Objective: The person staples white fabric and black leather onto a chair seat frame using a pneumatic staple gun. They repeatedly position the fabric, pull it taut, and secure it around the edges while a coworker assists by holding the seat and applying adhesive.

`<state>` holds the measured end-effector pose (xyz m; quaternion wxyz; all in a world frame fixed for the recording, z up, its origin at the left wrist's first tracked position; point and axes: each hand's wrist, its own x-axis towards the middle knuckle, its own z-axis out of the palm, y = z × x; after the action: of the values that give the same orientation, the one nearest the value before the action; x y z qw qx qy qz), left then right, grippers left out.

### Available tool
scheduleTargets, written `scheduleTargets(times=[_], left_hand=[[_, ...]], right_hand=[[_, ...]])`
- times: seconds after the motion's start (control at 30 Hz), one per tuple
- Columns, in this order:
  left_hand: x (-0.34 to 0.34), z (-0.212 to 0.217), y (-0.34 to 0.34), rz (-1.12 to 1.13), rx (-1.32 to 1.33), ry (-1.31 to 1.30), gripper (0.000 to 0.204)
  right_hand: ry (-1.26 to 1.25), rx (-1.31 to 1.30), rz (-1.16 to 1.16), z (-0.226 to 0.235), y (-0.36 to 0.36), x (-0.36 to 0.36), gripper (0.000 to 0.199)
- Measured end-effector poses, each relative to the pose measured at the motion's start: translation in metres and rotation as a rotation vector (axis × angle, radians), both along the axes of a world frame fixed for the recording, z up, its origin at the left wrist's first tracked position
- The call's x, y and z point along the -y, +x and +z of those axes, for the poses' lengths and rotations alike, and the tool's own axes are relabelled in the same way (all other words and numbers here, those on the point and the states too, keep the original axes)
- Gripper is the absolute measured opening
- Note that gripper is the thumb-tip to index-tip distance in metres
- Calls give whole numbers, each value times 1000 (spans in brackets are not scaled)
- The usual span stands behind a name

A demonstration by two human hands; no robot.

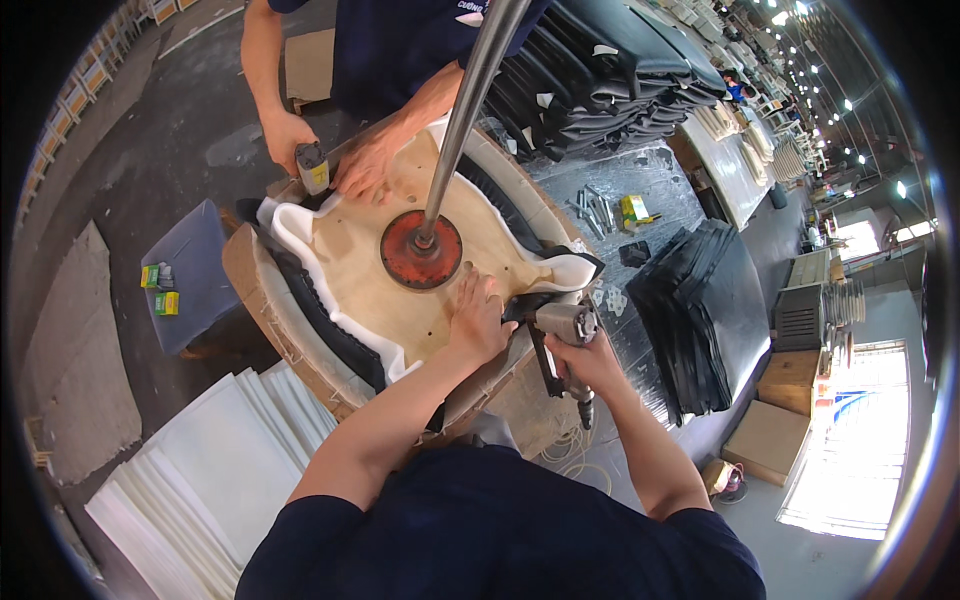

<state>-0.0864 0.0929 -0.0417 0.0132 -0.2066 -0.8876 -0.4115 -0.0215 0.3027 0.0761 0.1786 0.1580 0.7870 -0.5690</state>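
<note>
A plywood seat board point(400, 290) lies face-down on a padded work stand point(262, 290), pinned at its middle by a round red press plate point(421, 250) on the end of a steel pole point(470, 95) that comes down from above. White foam point(300, 235) and a black cover point(330, 320) are folded up over the board's rim on the left and near sides, and the cover also wraps the right-hand corner. The person's left hand point(478, 320) lies flat and spread on the wood near that corner, fingers pressing beside the turned-over cover edge. The right hand point(590, 360) is clenched round the grip of a pneumatic staple gun point(560, 325), whose nose sits at the cover edge just beside the left hand. Across the board a co-worker's hand point(285, 135) grips a second staple gun point(312, 168) at the far corner while that person's other hand point(365, 165) presses the material down there. Judging by how things lie, the cover is already pulled over most of the rim and the fastening is under way at two corners; whether staples are in along the rest cannot be made out. Further out, a stack of white foam sheets point(210, 470) lies on the floor at lower left, small staple boxes point(160, 288) sit on a grey stool point(195, 275), and piles of black covers point(690, 310) rest on the bench to the right.
</note>
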Motion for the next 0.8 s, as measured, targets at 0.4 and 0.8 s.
scheduleTargets(times=[0.4,0.8], left_hand=[[-14,4,-7,46,22,15,20],[-16,1,-10,109,58,18,20]], right_hand=[[100,241,135,1,-70,-12,38],[203,332,222,1,-93,5,39]])
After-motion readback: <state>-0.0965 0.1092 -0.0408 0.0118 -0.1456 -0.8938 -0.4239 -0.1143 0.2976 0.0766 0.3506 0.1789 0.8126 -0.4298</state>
